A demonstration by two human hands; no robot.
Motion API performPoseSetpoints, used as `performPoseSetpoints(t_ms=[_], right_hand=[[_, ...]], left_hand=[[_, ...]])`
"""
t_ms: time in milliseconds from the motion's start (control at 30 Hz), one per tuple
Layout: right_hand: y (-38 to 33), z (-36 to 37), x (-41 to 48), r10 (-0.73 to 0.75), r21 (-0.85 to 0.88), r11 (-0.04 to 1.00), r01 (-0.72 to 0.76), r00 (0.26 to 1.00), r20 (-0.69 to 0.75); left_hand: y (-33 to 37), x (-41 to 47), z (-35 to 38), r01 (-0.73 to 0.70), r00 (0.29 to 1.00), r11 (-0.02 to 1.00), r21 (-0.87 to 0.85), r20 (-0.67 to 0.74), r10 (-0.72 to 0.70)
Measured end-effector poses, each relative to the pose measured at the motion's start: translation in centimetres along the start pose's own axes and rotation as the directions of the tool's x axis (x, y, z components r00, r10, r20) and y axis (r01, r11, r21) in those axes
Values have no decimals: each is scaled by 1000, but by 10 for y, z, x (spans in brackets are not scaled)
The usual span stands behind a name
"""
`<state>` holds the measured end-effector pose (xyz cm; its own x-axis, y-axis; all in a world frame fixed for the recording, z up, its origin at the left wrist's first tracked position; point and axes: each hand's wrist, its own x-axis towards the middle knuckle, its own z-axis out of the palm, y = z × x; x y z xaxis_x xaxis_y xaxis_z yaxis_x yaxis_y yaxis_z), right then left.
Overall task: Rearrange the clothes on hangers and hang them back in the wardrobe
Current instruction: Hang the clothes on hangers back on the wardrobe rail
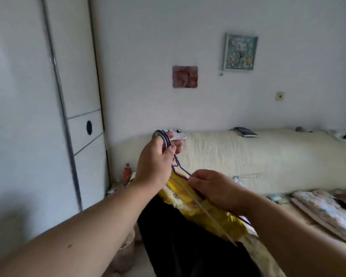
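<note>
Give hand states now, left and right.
Left hand: grips the bunched hanger hooks.
Right hand: pinches the purple hanger at the yellow garment.

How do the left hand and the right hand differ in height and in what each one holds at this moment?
The left hand is raised higher; the right hand is lower. The left hand grips the hanger hooks; the right hand holds the yellow garment at a hanger's shoulder. Both hold the same bundle of hung clothes.
</note>
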<state>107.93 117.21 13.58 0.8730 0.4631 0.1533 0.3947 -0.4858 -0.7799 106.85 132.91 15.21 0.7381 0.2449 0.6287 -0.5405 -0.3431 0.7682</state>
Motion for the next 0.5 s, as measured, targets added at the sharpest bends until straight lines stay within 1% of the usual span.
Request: performPoseSetpoints(t_ms=[67, 167, 300, 400, 500], right_hand=[[-34, 7, -2, -12, 4, 1000, 12, 998, 59], [-71, 22, -9, -23, 124, 992, 5, 989, 149], [-107, 51, -23, -70, 171, 985, 31, 972, 224], [-127, 73, -38, -75, 198, 980, 19, 957, 280], [-143, 99, -54, -107, 243, 970, 26, 940, 324]], left_hand=[[20, -3, -32, 36, 999, 998, -58, -38, -38], [43, -12, -71, 87, 992, 984, -157, -82, -100], [65, -34, -119, 89, 986, 990, -109, -134, -103], [80, -54, -147, 99, 980, 992, -76, -165, -111], [92, -73, -170, 103, 973, 995, -11, -208, -103]])
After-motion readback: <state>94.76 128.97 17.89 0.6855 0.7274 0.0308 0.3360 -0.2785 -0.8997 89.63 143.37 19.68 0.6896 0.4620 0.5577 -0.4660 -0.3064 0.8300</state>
